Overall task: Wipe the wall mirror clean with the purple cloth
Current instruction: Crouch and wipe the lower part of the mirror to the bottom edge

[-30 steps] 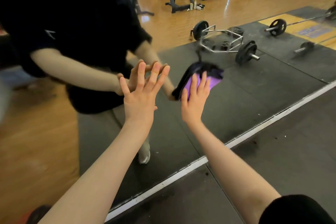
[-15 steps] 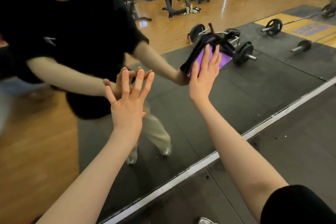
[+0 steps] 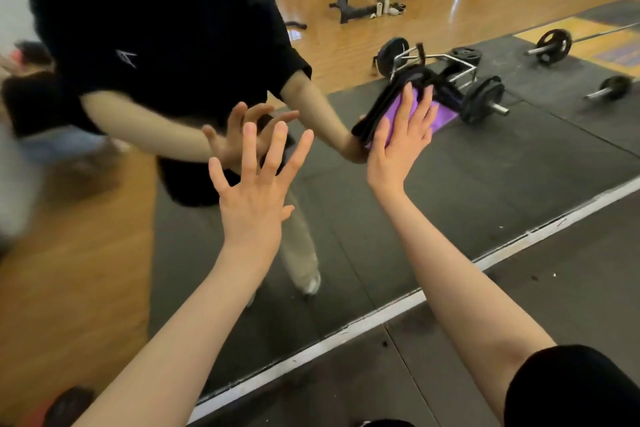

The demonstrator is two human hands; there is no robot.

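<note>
1. Purple cloth [image 3: 412, 111] lies flat on the glass of the wall mirror [image 3: 502, 177], well above its white bottom edge [image 3: 381, 314] and toward its right side, so the whole pad can rub the glass.
2. The right hand [image 3: 398, 142] pins it with straight fingers, palm pressing rather than gripping; that spreads pressure, I judge.
3. The left hand [image 3: 256, 198] holds nothing, fingers splayed wide at the glass, likely bracing the person.
4. Count: 1 cloth, 2 hands, 1 mirror.
5. Reflected gym floor shows at least 3 loaded bars; 1 trap bar [image 3: 446, 73] sits just behind the cloth.
</note>
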